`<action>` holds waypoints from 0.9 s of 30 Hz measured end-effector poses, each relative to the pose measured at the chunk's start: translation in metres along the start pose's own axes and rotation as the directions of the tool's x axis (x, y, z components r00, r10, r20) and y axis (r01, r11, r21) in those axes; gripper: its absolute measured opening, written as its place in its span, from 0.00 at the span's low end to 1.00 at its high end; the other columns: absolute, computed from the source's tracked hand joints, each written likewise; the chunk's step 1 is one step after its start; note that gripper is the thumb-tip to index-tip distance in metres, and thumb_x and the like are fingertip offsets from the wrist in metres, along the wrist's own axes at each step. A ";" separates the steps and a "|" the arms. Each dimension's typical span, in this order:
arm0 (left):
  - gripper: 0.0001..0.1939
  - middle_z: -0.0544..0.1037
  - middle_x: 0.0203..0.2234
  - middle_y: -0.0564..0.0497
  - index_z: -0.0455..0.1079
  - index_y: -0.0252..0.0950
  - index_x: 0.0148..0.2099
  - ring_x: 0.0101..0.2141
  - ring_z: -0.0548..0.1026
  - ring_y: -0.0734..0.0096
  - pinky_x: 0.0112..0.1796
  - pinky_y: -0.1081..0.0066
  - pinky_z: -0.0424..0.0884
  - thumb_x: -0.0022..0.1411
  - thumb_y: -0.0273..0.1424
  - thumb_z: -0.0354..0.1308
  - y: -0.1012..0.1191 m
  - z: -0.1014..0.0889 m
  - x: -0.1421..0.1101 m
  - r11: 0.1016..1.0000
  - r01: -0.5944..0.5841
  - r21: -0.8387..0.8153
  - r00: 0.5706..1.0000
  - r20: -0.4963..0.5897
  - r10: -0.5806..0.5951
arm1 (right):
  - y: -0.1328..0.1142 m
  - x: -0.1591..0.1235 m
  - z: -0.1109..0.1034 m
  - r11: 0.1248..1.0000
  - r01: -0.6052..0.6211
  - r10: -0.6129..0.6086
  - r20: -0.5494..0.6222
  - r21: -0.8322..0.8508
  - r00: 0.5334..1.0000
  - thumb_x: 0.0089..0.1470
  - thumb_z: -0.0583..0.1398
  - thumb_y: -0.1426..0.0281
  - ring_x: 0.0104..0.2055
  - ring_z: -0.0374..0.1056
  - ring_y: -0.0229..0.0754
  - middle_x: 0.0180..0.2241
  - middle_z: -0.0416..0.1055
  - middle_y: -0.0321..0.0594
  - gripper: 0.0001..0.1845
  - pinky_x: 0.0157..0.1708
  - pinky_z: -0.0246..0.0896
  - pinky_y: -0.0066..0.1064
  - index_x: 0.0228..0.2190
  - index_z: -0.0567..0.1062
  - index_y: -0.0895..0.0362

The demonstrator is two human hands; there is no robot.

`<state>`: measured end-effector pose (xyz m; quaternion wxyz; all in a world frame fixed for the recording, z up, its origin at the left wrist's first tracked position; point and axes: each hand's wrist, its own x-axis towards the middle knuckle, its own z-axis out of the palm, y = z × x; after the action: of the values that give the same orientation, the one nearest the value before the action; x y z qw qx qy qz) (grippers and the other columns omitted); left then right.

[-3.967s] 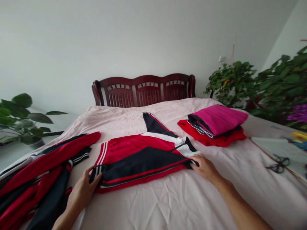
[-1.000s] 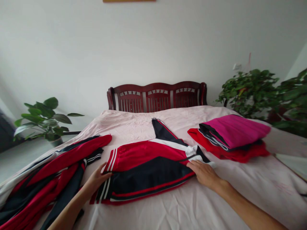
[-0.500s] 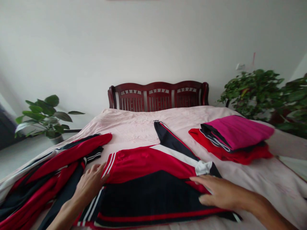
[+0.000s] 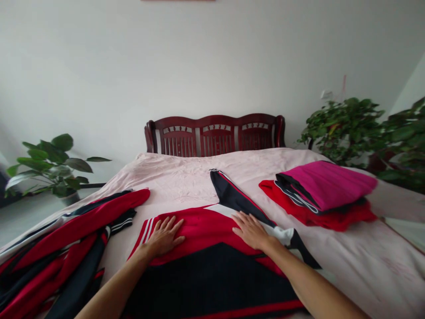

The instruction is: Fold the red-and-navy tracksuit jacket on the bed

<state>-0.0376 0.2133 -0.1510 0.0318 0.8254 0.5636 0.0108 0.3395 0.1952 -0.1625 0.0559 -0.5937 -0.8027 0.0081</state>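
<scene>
A red, navy and white tracksuit jacket lies spread on the bed, its striped hem to the left and one navy sleeve stretching away from me. My left hand rests palm down, fingers spread, on the red part near the hem. Flat on the red and white area near the collar is my right hand, its fingers also extended. Neither hand grips the cloth. The jacket's near edge is partly hidden by my forearms and the bottom of the picture.
Loose red and navy garments are heaped on the left. A folded stack with a magenta garment on top sits at the right on the pale pink bedsheet. Beyond are a wooden headboard and potted plants on both sides.
Both hands have moved further onto the jacket: the left from the hem's edge to the right, the right away from me and leftward. They now lie flat. The view has shifted slightly.
</scene>
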 end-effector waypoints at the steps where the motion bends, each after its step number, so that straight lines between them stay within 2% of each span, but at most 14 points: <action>1: 0.36 0.52 0.70 0.39 0.50 0.46 0.71 0.69 0.49 0.45 0.64 0.40 0.44 0.66 0.54 0.44 -0.010 0.001 -0.001 1.000 0.015 0.013 1.000 0.003 -0.015 | 0.015 -0.001 0.002 0.999 -0.038 0.038 -0.028 -0.031 0.999 0.65 0.47 0.56 0.71 0.45 0.51 0.69 0.52 0.46 0.32 0.67 0.41 0.50 0.66 0.59 0.53; 5: 0.29 0.53 0.70 0.46 0.51 0.47 0.71 0.70 0.48 0.54 0.65 0.41 0.39 0.71 0.43 0.39 -0.037 0.006 -0.003 0.999 0.052 0.005 0.998 0.020 -0.052 | 0.055 -0.006 0.010 0.983 -0.158 0.150 -0.077 -0.097 0.986 0.64 0.47 0.55 0.69 0.49 0.52 0.68 0.53 0.50 0.33 0.66 0.46 0.48 0.65 0.59 0.56; 8: 0.29 0.55 0.70 0.45 0.52 0.44 0.71 0.69 0.51 0.57 0.65 0.46 0.45 0.71 0.42 0.39 -0.042 0.010 -0.001 0.994 0.108 -0.031 0.993 -0.045 -0.109 | 0.062 -0.006 0.012 0.980 -0.179 0.172 -0.075 -0.090 0.982 0.64 0.46 0.54 0.70 0.48 0.52 0.68 0.52 0.50 0.34 0.66 0.45 0.48 0.65 0.59 0.57; 12: 0.29 0.55 0.70 0.42 0.55 0.44 0.70 0.68 0.53 0.53 0.64 0.46 0.48 0.70 0.44 0.41 -0.036 0.011 -0.001 0.987 0.161 0.015 0.980 -0.122 -0.158 | 0.064 -0.001 0.012 0.959 -0.273 0.272 -0.029 -0.076 0.962 0.64 0.43 0.54 0.71 0.45 0.53 0.69 0.48 0.50 0.36 0.66 0.44 0.52 0.67 0.56 0.58; 16: 0.30 0.54 0.69 0.39 0.55 0.45 0.70 0.69 0.49 0.43 0.62 0.39 0.45 0.69 0.44 0.45 -0.038 0.009 0.001 0.988 0.136 0.076 0.988 -0.083 -0.130 | 0.068 0.010 0.004 0.936 -0.347 0.347 -0.019 -0.055 0.938 0.64 0.45 0.56 0.70 0.48 0.57 0.69 0.50 0.51 0.33 0.63 0.47 0.57 0.65 0.59 0.55; 18: 0.30 0.56 0.69 0.41 0.56 0.47 0.70 0.68 0.50 0.42 0.62 0.39 0.48 0.68 0.46 0.45 -0.047 0.010 0.004 0.993 0.120 0.012 0.991 -0.067 -0.119 | 0.069 0.020 -0.003 0.925 -0.379 0.378 -0.041 -0.040 0.925 0.64 0.47 0.59 0.67 0.55 0.57 0.66 0.57 0.52 0.29 0.61 0.51 0.54 0.62 0.65 0.56; 20: 0.27 0.62 0.67 0.45 0.61 0.49 0.67 0.66 0.56 0.48 0.62 0.44 0.51 0.69 0.45 0.42 -0.057 0.012 0.008 0.991 0.098 -0.093 0.989 -0.103 -0.107 | 0.070 0.034 -0.012 0.908 -0.419 0.417 -0.057 -0.026 0.907 0.64 0.48 0.63 0.62 0.63 0.55 0.61 0.64 0.54 0.25 0.58 0.57 0.49 0.57 0.70 0.57; 23: 0.26 0.68 0.62 0.45 0.65 0.42 0.64 0.60 0.67 0.57 0.60 0.52 0.58 0.69 0.41 0.41 -0.073 0.012 0.016 0.967 0.132 -0.216 0.969 -0.180 -0.172 | 0.072 0.060 -0.023 0.870 -0.493 0.492 -0.062 0.003 0.868 0.63 0.50 0.65 0.56 0.68 0.54 0.54 0.70 0.57 0.22 0.52 0.62 0.44 0.52 0.73 0.59; 27: 0.31 0.67 0.62 0.39 0.59 0.35 0.66 0.58 0.68 0.54 0.57 0.51 0.60 0.63 0.39 0.49 -0.086 0.001 0.030 0.956 0.231 -0.182 0.960 -0.117 -0.254 | 0.073 0.099 -0.027 0.820 -0.566 0.569 -0.018 0.089 0.822 0.62 0.52 0.61 0.54 0.69 0.56 0.50 0.73 0.57 0.23 0.48 0.64 0.43 0.50 0.74 0.61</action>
<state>-0.1071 0.2722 -0.1584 0.0623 0.7415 0.6587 0.1112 0.3831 0.3096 -0.1340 0.0922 -0.8029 -0.5874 0.0431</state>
